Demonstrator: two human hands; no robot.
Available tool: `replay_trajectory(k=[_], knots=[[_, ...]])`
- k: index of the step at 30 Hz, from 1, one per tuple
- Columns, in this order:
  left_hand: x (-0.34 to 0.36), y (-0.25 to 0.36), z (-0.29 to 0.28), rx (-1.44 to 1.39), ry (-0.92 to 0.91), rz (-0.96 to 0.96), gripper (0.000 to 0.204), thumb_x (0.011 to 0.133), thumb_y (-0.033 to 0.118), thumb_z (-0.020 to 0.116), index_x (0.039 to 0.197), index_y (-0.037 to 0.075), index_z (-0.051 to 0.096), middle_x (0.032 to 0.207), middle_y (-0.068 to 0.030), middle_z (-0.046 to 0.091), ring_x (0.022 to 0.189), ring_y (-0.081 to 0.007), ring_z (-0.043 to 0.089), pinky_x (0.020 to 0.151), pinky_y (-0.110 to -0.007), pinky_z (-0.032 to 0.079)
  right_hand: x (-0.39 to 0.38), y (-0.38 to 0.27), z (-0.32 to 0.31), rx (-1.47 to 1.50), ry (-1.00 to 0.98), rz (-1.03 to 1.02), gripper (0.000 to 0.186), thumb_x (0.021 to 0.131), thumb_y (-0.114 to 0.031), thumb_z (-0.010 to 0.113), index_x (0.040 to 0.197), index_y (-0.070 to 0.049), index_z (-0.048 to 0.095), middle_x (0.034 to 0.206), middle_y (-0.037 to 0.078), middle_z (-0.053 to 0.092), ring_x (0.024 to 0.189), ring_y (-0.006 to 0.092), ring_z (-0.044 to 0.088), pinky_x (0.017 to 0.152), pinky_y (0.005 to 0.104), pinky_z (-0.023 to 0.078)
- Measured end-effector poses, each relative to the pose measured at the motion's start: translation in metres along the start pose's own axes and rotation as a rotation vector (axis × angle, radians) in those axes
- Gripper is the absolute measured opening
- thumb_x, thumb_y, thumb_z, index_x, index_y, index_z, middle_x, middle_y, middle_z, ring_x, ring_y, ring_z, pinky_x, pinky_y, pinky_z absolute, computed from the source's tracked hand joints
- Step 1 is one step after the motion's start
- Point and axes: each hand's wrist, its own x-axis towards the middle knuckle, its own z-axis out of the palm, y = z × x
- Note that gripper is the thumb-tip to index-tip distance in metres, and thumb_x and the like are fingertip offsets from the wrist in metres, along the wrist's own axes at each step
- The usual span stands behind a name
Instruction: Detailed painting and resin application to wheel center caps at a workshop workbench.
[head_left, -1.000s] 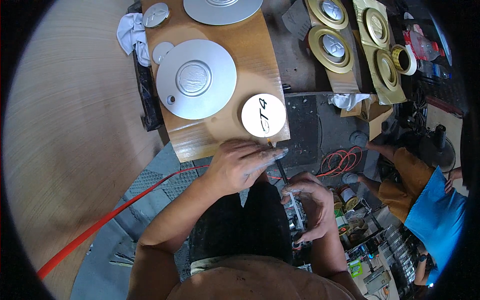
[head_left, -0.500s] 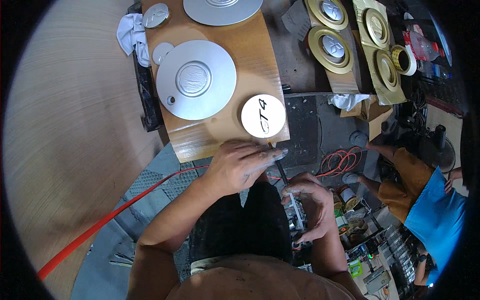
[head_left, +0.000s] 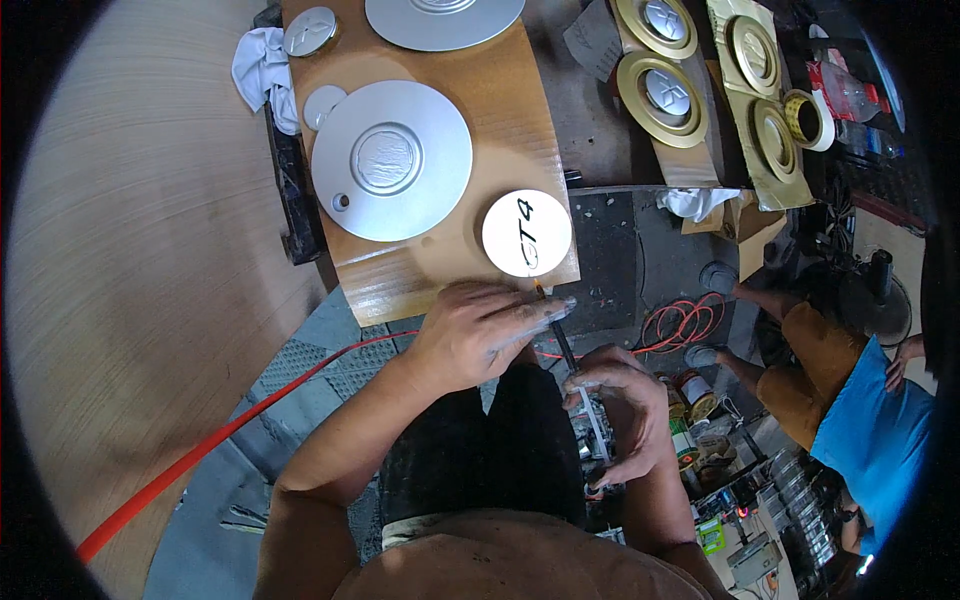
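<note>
White disc (head_left: 527, 233) lies just above frame centre, the slim tool (head_left: 566, 345) near its lower rim, clamped in the right hand (head_left: 627, 415), probably wanting steadiness; left hand (head_left: 482, 335) grip is unclear.

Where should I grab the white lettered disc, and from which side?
Probably by the left and right rim of the white disc, coming from the right over the edge of the brown board. The black lettering runs up the middle, leaving those margins plain. The left hand and brush crowd the near side, a silver cover the left.
</note>
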Motion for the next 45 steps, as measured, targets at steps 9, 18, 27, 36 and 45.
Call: replay_trajectory(k=[9, 18, 27, 36, 45], knots=[[0.0005, 0.0003, -0.0009, 0.001, -0.004, 0.004, 0.032, 0.081, 0.009, 0.07, 0.113, 0.009, 0.071, 0.091, -0.0129, 0.072, 0.085, -0.0259, 0.072, 0.077, -0.038, 0.058, 0.0008, -0.0006, -0.0014, -0.013, -0.007, -0.011, 0.091, 0.049, -0.034, 0.095, 0.123, 0.006, 0.061, 0.116, 0.019, 0.059, 0.098, 0.0258, 0.061, 0.081, 0.0349, 0.053], [0.001, 0.0017, -0.0015, 0.012, -0.015, 0.006, 0.033, 0.081, 0.01, 0.071, 0.114, 0.01, 0.071, 0.093, -0.0122, 0.073, 0.085, -0.0253, 0.072, 0.078, -0.039, 0.059, -0.0005, 0.0003, -0.0002, -0.013, 0.005, -0.012, 0.091, 0.048, -0.033, 0.095, 0.123, 0.006, 0.061, 0.116, 0.02, 0.059, 0.098, 0.0254, 0.062, 0.081, 0.0343, 0.053], [-0.0016, -0.0005, 0.0007, -0.013, -0.007, 0.006, 0.036, 0.079, 0.009, 0.071, 0.115, 0.011, 0.071, 0.093, -0.0125, 0.073, 0.085, -0.0258, 0.072, 0.077, -0.039, 0.059, -0.0025, 0.0003, 0.0017, 0.0, 0.029, 0.005, 0.092, 0.047, -0.033, 0.095, 0.122, 0.006, 0.062, 0.116, 0.02, 0.059, 0.098, 0.0253, 0.062, 0.081, 0.0343, 0.053], [-0.0012, -0.0001, 0.0008, 0.006, -0.008, 0.012, 0.037, 0.079, 0.009, 0.071, 0.116, 0.011, 0.07, 0.095, -0.0113, 0.073, 0.086, -0.0249, 0.072, 0.079, -0.039, 0.058, -0.0018, -0.0022, 0.0014, -0.011, 0.021, 0.002, 0.092, 0.047, -0.034, 0.095, 0.122, 0.006, 0.062, 0.115, 0.019, 0.059, 0.097, 0.0253, 0.062, 0.082, 0.034, 0.052], [0.0005, 0.0026, -0.0023, 0.028, -0.036, 0.004, 0.037, 0.08, 0.009, 0.07, 0.116, 0.011, 0.07, 0.093, -0.0115, 0.073, 0.084, -0.0251, 0.072, 0.077, -0.038, 0.058, -0.0027, -0.0013, -0.0002, -0.017, 0.014, 0.005, 0.091, 0.047, -0.034, 0.096, 0.122, 0.006, 0.062, 0.115, 0.019, 0.06, 0.097, 0.0253, 0.062, 0.082, 0.0342, 0.052]])
